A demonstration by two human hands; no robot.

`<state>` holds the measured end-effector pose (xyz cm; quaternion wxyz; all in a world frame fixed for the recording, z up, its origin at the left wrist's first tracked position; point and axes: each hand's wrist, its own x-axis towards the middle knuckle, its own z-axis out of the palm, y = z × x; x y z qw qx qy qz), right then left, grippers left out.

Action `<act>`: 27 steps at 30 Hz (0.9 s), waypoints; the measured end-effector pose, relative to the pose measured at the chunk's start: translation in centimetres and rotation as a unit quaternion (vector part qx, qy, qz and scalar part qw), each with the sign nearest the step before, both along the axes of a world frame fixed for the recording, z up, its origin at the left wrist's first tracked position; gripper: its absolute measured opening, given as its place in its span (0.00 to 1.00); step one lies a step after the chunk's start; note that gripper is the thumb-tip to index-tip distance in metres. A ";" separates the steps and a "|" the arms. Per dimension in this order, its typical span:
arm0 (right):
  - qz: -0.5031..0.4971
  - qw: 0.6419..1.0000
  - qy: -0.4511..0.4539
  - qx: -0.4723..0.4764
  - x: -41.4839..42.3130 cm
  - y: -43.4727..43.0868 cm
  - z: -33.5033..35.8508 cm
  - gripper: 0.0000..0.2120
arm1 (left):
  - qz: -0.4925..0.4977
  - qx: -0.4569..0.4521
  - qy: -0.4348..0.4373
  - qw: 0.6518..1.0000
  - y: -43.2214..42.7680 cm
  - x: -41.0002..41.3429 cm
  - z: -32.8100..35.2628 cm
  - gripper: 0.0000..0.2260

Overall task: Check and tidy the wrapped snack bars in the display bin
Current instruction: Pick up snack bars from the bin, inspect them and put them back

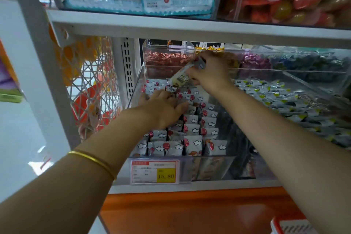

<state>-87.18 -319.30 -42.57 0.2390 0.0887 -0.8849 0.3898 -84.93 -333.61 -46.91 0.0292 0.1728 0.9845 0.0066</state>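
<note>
Right grip [210,71] is clenched on one wrapped snack bar [180,78], taken at its upper end. The bar is tilted, its free end pointing down and to the left, and it is raised clear above the far end of the display bin [209,165]. Left grip [163,107] is released, palm down, fingers laid fairly flat on the packed snack bars [191,131] below and left of the right grip; the fingertips are partly buried, so exact contact is unclear. The bars stand on edge in rows running from under the left grip to the bin's front wall, where a price tag [154,172] hangs. Judgement: bars look light, an easy thumb-and-finger hold. The film wrapper is glossy, likely slick and crinkly, and the contents are probably soft or crumbly, so squeeze little. The best hold seems to be the crimped end seal or across the short sides, not the flat middle. Neighbours probably lean easily; a flat left grip should steady the row while one is slid in.
</note>
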 end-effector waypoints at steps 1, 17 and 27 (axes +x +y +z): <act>-0.004 0.999 0.005 0.035 -0.5 -0.4 0.1 0.15 | -0.009 -0.007 0.004 1.000 -0.2 0.3 -0.1 0.26; 0.093 0.957 -0.122 0.246 -3.5 -2.7 -0.9 0.14 | -0.025 0.059 0.029 0.998 -0.9 1.4 -0.5 0.26; -0.042 0.916 -0.021 0.397 -6.8 -4.0 -2.1 0.05 | -0.011 0.088 0.031 0.996 -0.8 1.5 -0.4 0.27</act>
